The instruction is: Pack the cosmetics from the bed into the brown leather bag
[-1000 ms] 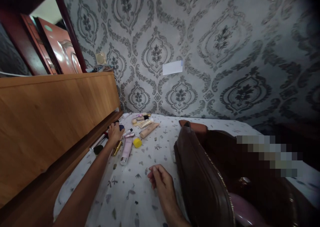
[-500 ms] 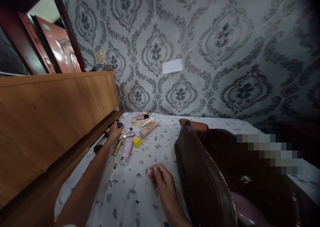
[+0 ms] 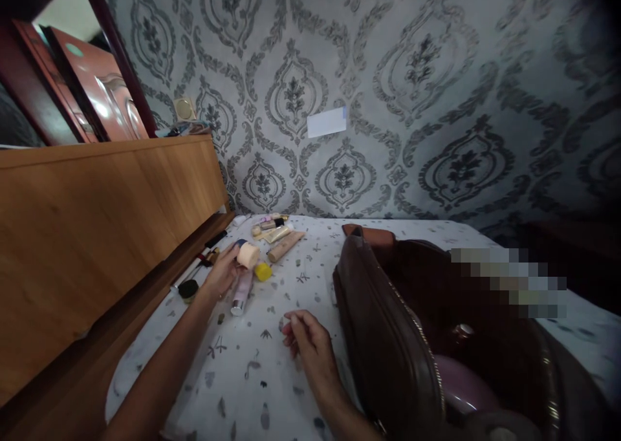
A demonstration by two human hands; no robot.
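Note:
My left hand (image 3: 227, 274) grips a small peach-coloured jar (image 3: 249, 255) with a dark blue end, raised a little over the spread-out cosmetics. Below it a pink tube (image 3: 241, 293) with a silver cap lies on the patterned sheet, beside a yellow lid or jar (image 3: 262, 271). A beige tube (image 3: 286, 246) lies farther back. My right hand (image 3: 310, 344) hovers over or rests on the sheet left of the brown bag (image 3: 383, 337), its fingers loosely curled together and nothing visible in them. The bag gapes, showing a shiny pink object (image 3: 460, 384) and a small gold-and-white capped item (image 3: 462, 332).
Several small tubes and bottles lie toward the wall, including a cream tube (image 3: 277, 235). A dark-lidded jar (image 3: 188, 290) sits by the sheet's left edge. A wooden board (image 3: 111, 215) borders the left side, and a patterned wall (image 3: 344, 176) closes the back.
My left hand has lifted the jar and brought it right and nearer, uncovering the dark-lidded jar on the left. My right hand has barely moved. The view has shifted slightly.

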